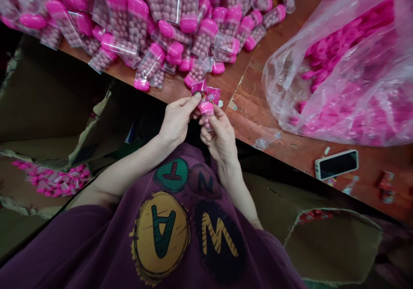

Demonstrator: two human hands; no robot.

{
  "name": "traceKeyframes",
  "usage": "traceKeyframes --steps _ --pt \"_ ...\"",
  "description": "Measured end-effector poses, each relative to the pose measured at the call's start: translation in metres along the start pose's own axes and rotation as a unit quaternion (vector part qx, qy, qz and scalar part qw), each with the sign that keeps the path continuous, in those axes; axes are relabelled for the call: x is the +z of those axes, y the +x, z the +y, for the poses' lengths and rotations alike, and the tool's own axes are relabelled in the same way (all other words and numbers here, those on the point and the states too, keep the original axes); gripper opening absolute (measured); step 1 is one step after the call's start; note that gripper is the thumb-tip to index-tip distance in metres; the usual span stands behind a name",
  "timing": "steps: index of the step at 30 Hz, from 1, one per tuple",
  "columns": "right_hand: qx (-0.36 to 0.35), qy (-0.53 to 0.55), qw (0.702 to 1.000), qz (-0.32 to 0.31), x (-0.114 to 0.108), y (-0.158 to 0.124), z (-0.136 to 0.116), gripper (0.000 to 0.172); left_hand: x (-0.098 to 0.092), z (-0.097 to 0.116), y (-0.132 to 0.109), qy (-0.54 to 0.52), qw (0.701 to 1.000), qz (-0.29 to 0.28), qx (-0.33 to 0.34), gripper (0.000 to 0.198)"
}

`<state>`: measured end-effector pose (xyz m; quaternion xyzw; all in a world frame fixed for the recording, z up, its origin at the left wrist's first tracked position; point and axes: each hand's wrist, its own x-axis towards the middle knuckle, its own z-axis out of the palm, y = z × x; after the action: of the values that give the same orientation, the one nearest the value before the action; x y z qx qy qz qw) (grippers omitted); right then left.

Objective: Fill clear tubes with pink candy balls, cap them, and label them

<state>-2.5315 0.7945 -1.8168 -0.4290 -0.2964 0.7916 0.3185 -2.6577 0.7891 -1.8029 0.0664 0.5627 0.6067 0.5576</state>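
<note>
Just off the table's front edge, my right hand has its fingers closed round a small clear container with a pink cap and pink balls inside. My left hand pinches a printed pink label at the container's cap, thumb on top. The label spreads out in two parts above the cap. The fingertips behind the container are partly hidden. A large pile of similar pink-capped containers lies on the table beyond my hands.
On the reddish table, a clear bag of pink plastic parts stands at the right, with a phone near the edge. Below left, an open cardboard box stands near many pink pieces. Another box is at lower right.
</note>
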Motion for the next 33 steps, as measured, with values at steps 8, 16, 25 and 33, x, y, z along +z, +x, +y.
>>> traceKeyframes --steps 8,16,25,33 --pt "-0.177 -0.204 0.962 0.03 -0.004 -0.004 0.014 0.058 -0.01 -0.005 -0.001 -0.046 0.992 -0.093 -0.066 0.034" --pt "-0.124 -0.142 0.982 -0.016 -0.007 -0.005 0.004 0.053 -0.016 -0.003 -0.003 -0.051 0.985 -0.138 -0.095 0.038" --pt "-0.145 -0.103 0.984 0.025 0.0 -0.004 0.017 0.05 -0.008 -0.008 -0.016 -0.062 0.992 -0.081 -0.071 0.029" --pt "-0.112 -0.064 0.991 -0.03 -0.012 -0.007 0.011 0.056 -0.01 0.003 -0.017 -0.036 0.991 -0.112 -0.064 0.033"
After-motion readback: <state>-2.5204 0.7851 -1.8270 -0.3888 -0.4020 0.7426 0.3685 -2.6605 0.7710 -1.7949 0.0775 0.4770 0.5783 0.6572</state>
